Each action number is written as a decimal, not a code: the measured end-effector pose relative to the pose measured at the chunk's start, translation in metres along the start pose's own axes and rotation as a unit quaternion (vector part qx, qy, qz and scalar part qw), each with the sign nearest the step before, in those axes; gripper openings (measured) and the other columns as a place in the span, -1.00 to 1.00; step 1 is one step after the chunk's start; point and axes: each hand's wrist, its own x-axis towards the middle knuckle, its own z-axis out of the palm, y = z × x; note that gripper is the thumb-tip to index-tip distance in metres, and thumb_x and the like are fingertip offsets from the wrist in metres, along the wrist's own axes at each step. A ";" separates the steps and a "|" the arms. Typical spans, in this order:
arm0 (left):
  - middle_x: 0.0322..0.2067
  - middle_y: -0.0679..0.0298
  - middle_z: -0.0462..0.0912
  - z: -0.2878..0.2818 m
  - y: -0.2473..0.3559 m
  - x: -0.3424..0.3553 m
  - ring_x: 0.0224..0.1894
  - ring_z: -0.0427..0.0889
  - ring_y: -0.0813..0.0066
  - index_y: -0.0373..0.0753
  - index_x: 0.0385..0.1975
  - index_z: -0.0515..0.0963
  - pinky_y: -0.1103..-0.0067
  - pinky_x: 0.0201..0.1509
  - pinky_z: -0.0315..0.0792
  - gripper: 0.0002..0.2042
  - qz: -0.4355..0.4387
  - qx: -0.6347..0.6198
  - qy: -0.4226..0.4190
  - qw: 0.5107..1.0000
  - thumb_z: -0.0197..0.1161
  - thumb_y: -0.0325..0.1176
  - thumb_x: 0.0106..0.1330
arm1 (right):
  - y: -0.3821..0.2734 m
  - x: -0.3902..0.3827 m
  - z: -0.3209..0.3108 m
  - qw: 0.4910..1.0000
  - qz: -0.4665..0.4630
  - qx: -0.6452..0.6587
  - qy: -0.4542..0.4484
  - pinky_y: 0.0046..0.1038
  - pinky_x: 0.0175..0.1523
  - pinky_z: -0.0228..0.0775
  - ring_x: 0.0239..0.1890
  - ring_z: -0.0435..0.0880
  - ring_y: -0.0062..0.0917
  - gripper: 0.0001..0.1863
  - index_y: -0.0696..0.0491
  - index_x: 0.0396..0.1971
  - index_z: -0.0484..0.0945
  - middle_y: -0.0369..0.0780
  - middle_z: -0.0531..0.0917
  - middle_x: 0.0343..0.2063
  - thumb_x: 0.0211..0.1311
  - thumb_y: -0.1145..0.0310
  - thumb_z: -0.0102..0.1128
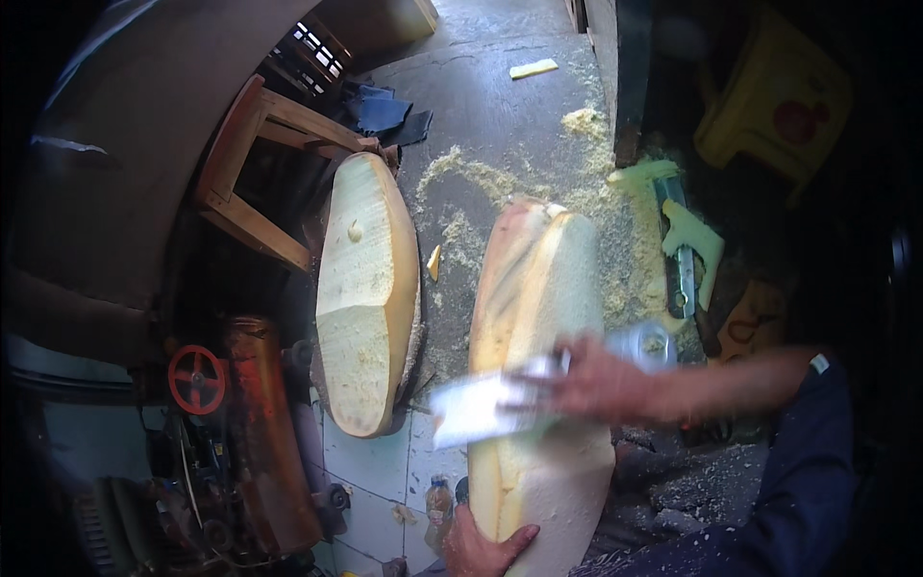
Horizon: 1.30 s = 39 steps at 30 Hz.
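A long shaped foam piece (534, 288), cream with a pinkish streaked side, lies lengthwise before me. My left hand (487, 543) grips its near end at the lower edge of the picture. My right hand (596, 380) has its fingers on a pale, shiny, flat tool (481, 409), blurred by motion, across the foam's middle; I cannot make out what kind of tool it is. A second shaped foam piece (361, 288) lies to the left, its upper face pale. A cylindrical silvery thing (642, 346) sits just beyond my right hand.
The dusty grey surface (452, 115) bears shavings and scraps. A wooden stool (231, 168) and dark cloths (380, 111) lie upper left; an orange compressor tank (269, 442) stands lower left beside a bottle (439, 519). Green foam offcuts (697, 240), a long metal tool (681, 303) and a yellow chair (760, 106) are right.
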 end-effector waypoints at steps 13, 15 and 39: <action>-0.03 -0.15 0.71 -0.013 0.004 0.004 0.02 0.74 -0.16 -0.42 0.31 0.32 0.16 0.13 0.56 0.09 -0.056 -0.087 -0.055 0.993 0.65 0.27 -0.08 | 0.006 -0.011 0.005 0.883 0.187 0.411 -0.128 -0.08 0.28 0.57 0.27 0.61 -0.39 -0.35 -0.30 0.56 0.12 0.03 0.50 0.31 0.59 -0.10 -0.03; -0.08 -0.14 0.72 -0.011 0.007 0.004 -0.04 0.74 -0.19 -0.42 0.27 0.34 0.14 0.08 0.58 0.06 -0.013 -0.060 -0.021 0.998 0.65 0.26 -0.08 | -0.004 -0.017 0.003 0.994 0.048 0.086 -0.045 -0.09 0.40 0.48 0.35 0.55 -0.36 -0.41 -0.12 0.50 0.28 0.05 0.56 0.23 0.62 -0.03 -0.04; -0.06 -0.25 0.67 -0.013 0.014 0.004 -0.02 0.71 -0.27 -0.46 0.27 0.32 0.11 0.10 0.57 0.06 -0.002 -0.061 -0.019 0.998 0.64 0.24 -0.06 | 0.053 0.010 0.028 0.960 0.163 0.147 -0.173 0.33 0.42 0.19 0.41 0.41 0.03 -0.48 -0.28 0.51 0.33 -0.06 0.49 0.38 0.65 0.05 -0.16</action>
